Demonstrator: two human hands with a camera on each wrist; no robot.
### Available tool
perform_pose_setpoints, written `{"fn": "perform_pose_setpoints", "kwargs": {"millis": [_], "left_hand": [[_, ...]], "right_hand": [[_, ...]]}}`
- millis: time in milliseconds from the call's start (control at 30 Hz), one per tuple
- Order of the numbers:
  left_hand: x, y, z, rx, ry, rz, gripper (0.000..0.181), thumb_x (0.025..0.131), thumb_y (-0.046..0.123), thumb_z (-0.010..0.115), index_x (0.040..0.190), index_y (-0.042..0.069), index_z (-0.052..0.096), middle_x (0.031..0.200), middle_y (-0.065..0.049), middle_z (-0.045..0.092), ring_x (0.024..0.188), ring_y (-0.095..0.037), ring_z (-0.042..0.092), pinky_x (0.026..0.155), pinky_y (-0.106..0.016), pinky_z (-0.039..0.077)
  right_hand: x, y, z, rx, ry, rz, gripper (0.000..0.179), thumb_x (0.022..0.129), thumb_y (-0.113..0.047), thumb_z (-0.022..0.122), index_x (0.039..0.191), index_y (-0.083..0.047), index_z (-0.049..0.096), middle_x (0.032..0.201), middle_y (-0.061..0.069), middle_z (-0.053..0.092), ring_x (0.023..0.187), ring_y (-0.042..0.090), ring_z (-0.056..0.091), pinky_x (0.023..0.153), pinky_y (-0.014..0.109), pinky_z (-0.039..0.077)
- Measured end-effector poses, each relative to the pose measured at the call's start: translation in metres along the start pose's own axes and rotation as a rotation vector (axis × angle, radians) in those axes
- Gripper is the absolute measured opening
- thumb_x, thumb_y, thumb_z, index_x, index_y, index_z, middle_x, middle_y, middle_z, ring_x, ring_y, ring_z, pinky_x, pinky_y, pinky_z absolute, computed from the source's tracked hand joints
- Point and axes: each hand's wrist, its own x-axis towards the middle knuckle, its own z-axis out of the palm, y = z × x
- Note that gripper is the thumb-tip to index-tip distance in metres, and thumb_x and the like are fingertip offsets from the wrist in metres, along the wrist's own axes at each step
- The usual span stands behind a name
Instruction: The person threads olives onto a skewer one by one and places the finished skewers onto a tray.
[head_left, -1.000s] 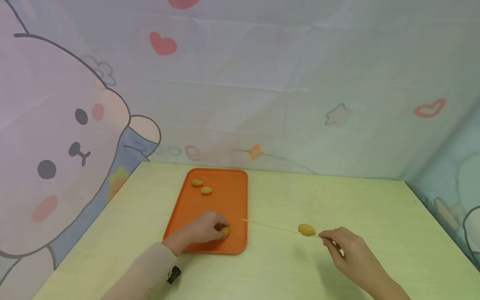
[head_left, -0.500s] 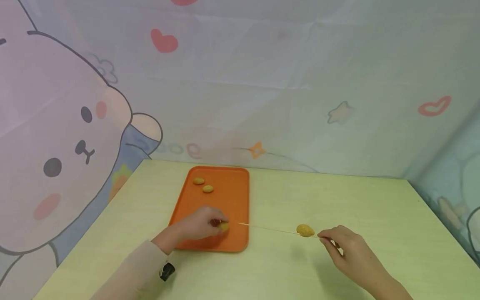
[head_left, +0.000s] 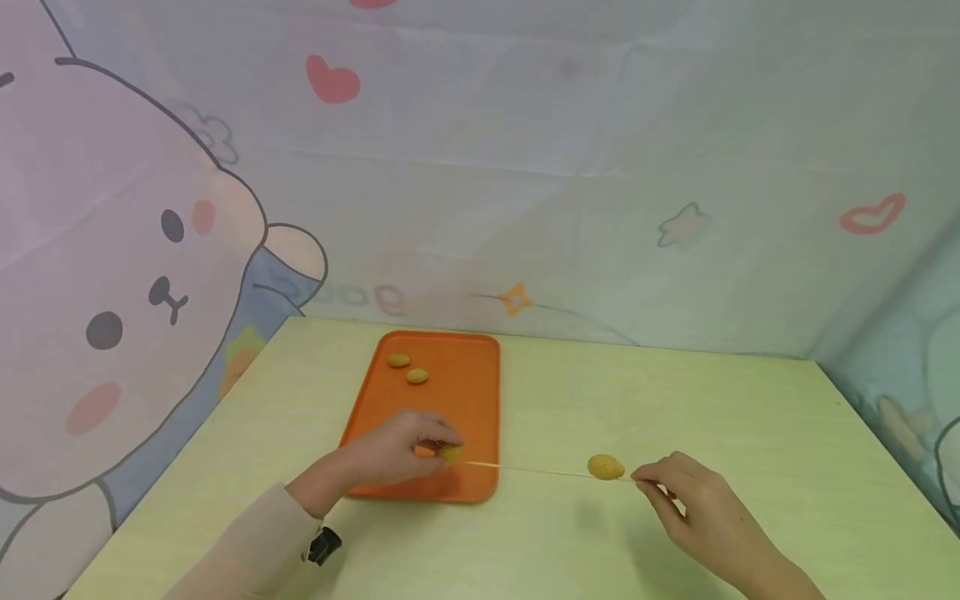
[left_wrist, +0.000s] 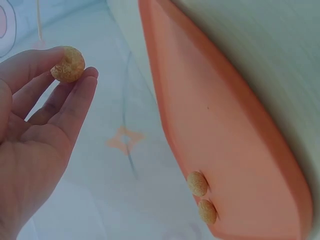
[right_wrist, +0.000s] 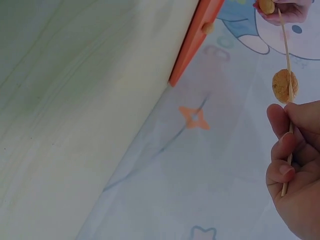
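In my right hand (head_left: pixel 697 508) I pinch a thin wooden skewer (head_left: pixel 540 472), whose bare tip points left over the tray. One yellow-brown, wrinkled oval piece (right_wrist: pixel 281 86), looking like a fried ball, sits on the skewer just ahead of my fingertips. My left hand (head_left: pixel 397 450) pinches another such piece (left_wrist: pixel 70 65) between thumb and fingers, above the orange tray (head_left: pixel 472 400). In the head view the skewer's tip is close to this piece; whether they touch I cannot tell. Two more pieces (head_left: pixel 398 360) lie at the tray's far left.
The tray lies on a pale yellow-green table (head_left: pixel 675 408). Behind the table hangs a printed cloth (head_left: pixel 487 167) with a cartoon animal, hearts and stars. A dark object (head_left: pixel 324 546) is at the left sleeve (head_left: pixel 255 542).
The left hand has raised its piece slightly off the tray. The skewer's tip has dropped and shifted left, closer to that piece. The right hand has moved little.
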Motion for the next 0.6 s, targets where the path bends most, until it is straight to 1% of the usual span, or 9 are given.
{"fn": "perform_pose_setpoints", "kwargs": {"millis": [133,200,433,600], "left_hand": [[-0.001,0.004,0.001,0.005,0.002,0.035,0.026,0.089,0.001,0.065,0.114,0.0,0.069,0.109,-0.006,0.065,0.096,-0.015,0.063,0.085,-0.024,0.053],[-0.002,0.006,0.001,0.007,0.001,0.047,0.025,0.089,0.001,0.065,0.114,0.001,0.069,0.108,-0.005,0.065,0.096,-0.014,0.062,0.084,-0.022,0.053],[-0.003,0.012,0.004,-0.032,-0.016,0.037,0.026,0.088,-0.002,0.065,0.113,0.005,0.07,0.108,-0.003,0.064,0.097,-0.011,0.061,0.084,-0.02,0.052],[-0.004,0.015,0.006,-0.051,-0.028,0.06,0.027,0.088,-0.003,0.065,0.113,0.004,0.07,0.109,-0.004,0.063,0.099,-0.013,0.061,0.084,-0.02,0.052]], "right_hand": [[0.001,0.0,0.0,0.004,0.017,-0.031,0.034,0.101,-0.036,0.044,0.092,-0.013,0.068,0.081,-0.011,0.057,0.067,-0.004,0.045,0.056,0.004,0.036],[0.002,0.0,0.0,0.006,0.023,-0.044,0.035,0.101,-0.036,0.043,0.092,-0.012,0.067,0.081,-0.01,0.057,0.066,-0.003,0.045,0.056,0.004,0.036],[0.003,-0.001,0.0,-0.004,0.028,-0.069,0.037,0.101,-0.036,0.042,0.092,-0.012,0.067,0.08,-0.01,0.057,0.066,-0.003,0.045,0.055,0.004,0.035],[0.003,-0.001,0.0,-0.016,0.037,-0.078,0.037,0.102,-0.036,0.041,0.091,-0.012,0.067,0.079,-0.011,0.057,0.066,-0.002,0.045,0.055,0.005,0.035]]}}
